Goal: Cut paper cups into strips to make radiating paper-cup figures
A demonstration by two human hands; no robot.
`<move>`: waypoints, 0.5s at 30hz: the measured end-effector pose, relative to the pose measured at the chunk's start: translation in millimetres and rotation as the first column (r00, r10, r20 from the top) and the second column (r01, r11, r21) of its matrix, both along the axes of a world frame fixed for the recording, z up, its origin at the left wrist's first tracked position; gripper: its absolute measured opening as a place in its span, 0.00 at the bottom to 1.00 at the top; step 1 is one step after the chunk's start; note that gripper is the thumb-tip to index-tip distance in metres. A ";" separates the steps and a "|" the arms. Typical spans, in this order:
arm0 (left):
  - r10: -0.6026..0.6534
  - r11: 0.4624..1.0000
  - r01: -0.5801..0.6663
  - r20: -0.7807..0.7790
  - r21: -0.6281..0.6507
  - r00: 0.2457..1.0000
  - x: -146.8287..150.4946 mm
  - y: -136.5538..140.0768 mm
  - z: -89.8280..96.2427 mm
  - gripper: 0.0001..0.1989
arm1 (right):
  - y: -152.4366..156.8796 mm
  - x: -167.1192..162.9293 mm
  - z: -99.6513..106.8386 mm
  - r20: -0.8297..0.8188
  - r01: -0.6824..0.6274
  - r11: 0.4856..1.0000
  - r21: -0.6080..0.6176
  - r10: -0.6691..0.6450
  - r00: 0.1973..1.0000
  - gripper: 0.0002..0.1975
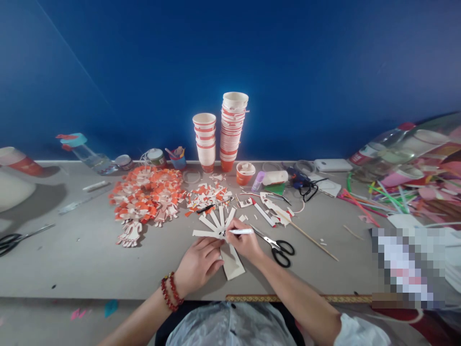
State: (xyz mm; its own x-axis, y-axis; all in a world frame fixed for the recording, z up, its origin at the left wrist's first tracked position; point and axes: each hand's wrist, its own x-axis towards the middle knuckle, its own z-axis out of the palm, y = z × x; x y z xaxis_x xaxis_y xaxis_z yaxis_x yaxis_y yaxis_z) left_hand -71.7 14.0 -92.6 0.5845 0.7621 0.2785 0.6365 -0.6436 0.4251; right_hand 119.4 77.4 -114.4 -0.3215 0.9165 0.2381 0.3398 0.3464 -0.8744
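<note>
A white paper cutout [233,265] lies on the table in front of me, with several narrow strips fanning out at its far end and a broad tail toward me. My left hand [200,262] rests flat on its left side, fingers stretched over the paper and thumb apart. Pinched in my right hand [245,241] is a white pen [240,231], its tip at the middle of the fan near small dark marks. Black-handled scissors [275,246] lie partly open just right of my right hand. Part of the cutout is hidden under my hands.
Orange-and-white paper figures [147,194] are heaped at left, beside paper scraps [211,196]. Two paper cup stacks [234,129] stand near the wall. A wooden stick [313,240] lies at right. More scissors [21,238] lie far left; bottles and colourful strips [392,199] crowd the right.
</note>
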 end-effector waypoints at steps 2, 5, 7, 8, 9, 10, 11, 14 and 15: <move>0.001 1.000 -0.001 0.003 0.002 1.000 -0.1 0.2 -0.3 0.05 | 0.0 -0.1 0.4 -0.002 -0.003 1.000 -0.001 0.003 1.000 0.06; 0.005 1.000 -0.005 0.010 0.015 1.000 -0.1 0.2 -1.0 0.06 | 0.0 -0.2 0.7 -0.008 -0.001 1.000 -0.001 0.001 1.000 0.06; 0.008 1.000 -0.008 0.013 0.027 1.000 0.0 0.0 -1.4 0.06 | 0.1 -0.2 0.4 -0.014 0.000 1.000 -0.001 0.000 1.000 0.06; 0.009 0.999 -0.009 0.013 0.030 1.000 0.0 -0.1 -1.5 0.06 | 0.2 -0.2 0.1 -0.017 0.000 1.000 -0.001 0.000 1.000 0.06; 0.010 0.999 -0.010 0.014 0.031 1.000 0.0 -0.2 -1.5 0.05 | 0.3 -0.2 -0.3 -0.019 -0.002 1.000 -0.002 0.002 1.000 0.06; 0.010 0.999 -0.010 0.015 0.031 1.000 0.1 -0.2 -1.4 0.05 | 0.3 -0.2 -0.6 -0.019 -0.004 1.000 -0.003 0.004 1.000 0.06; 0.008 1.000 -0.009 0.017 0.030 1.000 0.1 -0.3 -1.3 0.05 | 0.3 -0.2 -0.9 -0.016 -0.005 1.000 -0.005 0.005 1.000 0.06; 0.002 1.000 -0.002 0.012 0.014 1.000 -0.1 -0.1 -0.7 0.05 | 0.1 -0.4 -1.0 -0.002 -0.006 1.000 -0.014 0.006 1.000 0.06; -0.001 1.000 0.001 0.007 0.007 1.000 -0.2 -0.1 -0.5 0.06 | 0.0 -0.5 -0.9 0.003 -0.005 1.000 -0.017 0.005 1.000 0.06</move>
State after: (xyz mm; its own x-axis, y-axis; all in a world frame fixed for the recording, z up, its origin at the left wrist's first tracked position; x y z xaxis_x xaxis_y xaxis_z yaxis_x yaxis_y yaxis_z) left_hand -71.9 13.9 -93.1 0.5834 0.7594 0.2881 0.6330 -0.6474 0.4246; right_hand 118.9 77.4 -115.3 -0.3270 0.9186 0.2218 0.3407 0.3335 -0.8791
